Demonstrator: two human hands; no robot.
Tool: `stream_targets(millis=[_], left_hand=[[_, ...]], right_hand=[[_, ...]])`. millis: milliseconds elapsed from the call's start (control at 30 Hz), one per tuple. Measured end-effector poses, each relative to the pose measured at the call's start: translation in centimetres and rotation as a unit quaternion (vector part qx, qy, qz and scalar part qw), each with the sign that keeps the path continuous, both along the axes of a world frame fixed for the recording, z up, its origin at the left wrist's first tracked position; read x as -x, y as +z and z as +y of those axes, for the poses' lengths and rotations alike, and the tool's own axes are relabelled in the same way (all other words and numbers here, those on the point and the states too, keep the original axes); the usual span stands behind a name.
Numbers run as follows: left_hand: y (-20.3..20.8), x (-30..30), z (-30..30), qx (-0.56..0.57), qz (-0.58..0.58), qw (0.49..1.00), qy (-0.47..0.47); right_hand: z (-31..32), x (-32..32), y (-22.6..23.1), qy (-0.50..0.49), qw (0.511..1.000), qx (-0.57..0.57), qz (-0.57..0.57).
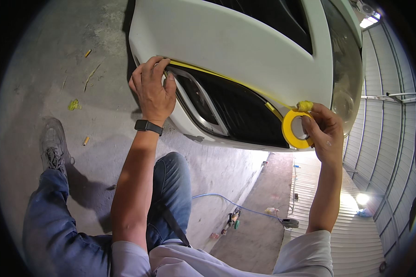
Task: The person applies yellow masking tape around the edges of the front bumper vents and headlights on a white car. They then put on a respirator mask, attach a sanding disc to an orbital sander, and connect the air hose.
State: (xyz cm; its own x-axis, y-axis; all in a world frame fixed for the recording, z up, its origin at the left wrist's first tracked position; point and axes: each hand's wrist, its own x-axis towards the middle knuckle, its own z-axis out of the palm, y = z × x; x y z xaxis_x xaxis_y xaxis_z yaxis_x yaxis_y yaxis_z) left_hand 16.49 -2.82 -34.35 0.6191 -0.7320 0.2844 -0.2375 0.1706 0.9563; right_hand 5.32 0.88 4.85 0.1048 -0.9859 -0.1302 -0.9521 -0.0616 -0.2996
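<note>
My right hand [326, 134] grips a roll of yellow masking tape [289, 131] between thumb and fingers. A crumpled wad of yellow tape [304, 106] sits at its fingertips, above the roll. From the roll a narrow tape strip [226, 77] stretches left along the upper edge of the black bumper grille [252, 113]. At the strip's left end, my left hand [153, 90] rests its fingers on the white car bumper [208, 34], thumb apart from them. A short yellow piece [273, 111] lies at the grille's right side. Silver trim [208, 104] frames the lamp recess.
The car's headlight [344, 92] is at the right. Yellow tape scraps [74, 105] and cigarette butts [88, 53] lie on the concrete floor [41, 78]. A blue hose [231, 201] runs behind my knee toward a power tool [231, 221]. Corrugated metal walls [379, 69] stand beyond.
</note>
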Motion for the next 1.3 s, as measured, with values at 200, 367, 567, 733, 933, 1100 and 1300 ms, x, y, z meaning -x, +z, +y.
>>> stream_targets(millis=[200, 367, 567, 733, 933, 1100, 1300], left_hand=[[1.9, 0.3, 0.5, 0.062, -0.021, 0.998, -0.002], [5.4, 2.1, 1.0, 0.154, 0.002, 0.988, -0.009], [9.7, 3.4, 1.9, 0.226, -0.012, 0.973, -0.049], [11.3, 3.5, 2.2, 0.242, -0.034, 0.968, -0.059], [12.0, 3.3, 2.2, 0.283, -0.073, 0.952, -0.094], [12.7, 3.0, 2.3, 0.287, -0.112, 0.944, -0.12], [13.4, 3.0, 2.2, 0.293, -0.198, 0.925, -0.141]], right_hand=[[0.7, 0.5, 0.2, 0.007, 1.0, -0.001, 0.005], [1.1, 1.4, 0.6, 0.015, 1.0, 0.008, 0.011], [1.7, 3.1, 1.3, 0.006, 1.0, 0.004, 0.0], [2.7, 5.8, 1.8, -0.015, 0.999, 0.007, -0.041], [5.2, 11.1, 1.7, -0.052, 0.993, 0.092, -0.058], [7.5, 15.7, 1.5, -0.1, 0.984, 0.119, -0.081], [8.8, 20.1, 0.5, -0.122, 0.976, 0.149, -0.098]])
